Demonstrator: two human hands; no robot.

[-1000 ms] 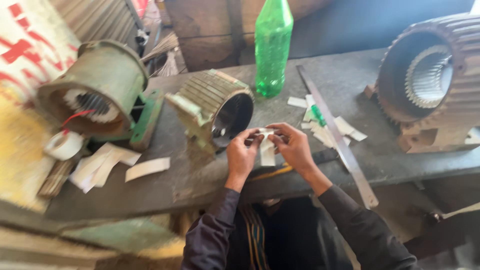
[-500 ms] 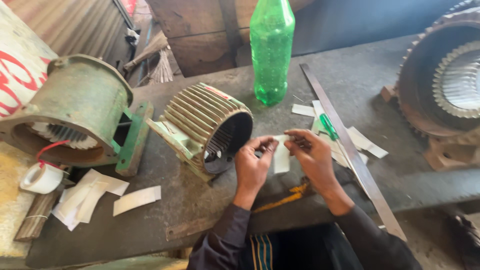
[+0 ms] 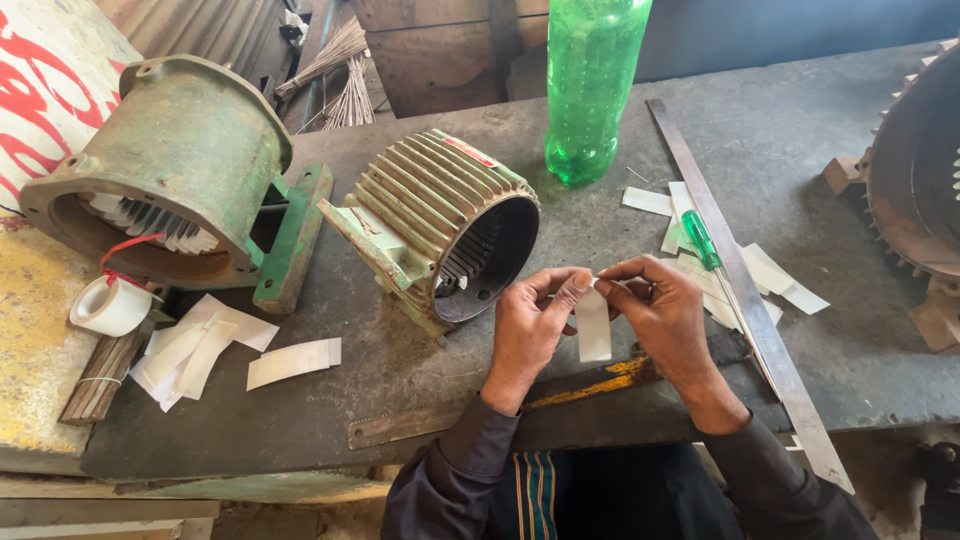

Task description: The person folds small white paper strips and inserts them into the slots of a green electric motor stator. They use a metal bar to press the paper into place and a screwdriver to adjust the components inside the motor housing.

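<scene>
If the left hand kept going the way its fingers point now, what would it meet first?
The left hand points right, at the white paper strip it pinches; just beyond lies the right hand. Depth looks the same.

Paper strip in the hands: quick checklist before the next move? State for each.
1. Paper strip pinched at its top by both hands, left hand and right hand: ok.
2. Strip hangs free, flat, no tear visible: ok.
3. Ribbed stator lies on its side, open bore toward the hands: ok.
4. Bore slots free of old paper: cannot tell, interior too dark.
5. Screwdriver rests near the right hand, beside the steel rule: ok.
6. Spare strips lie left on the bench: ok.
</scene>
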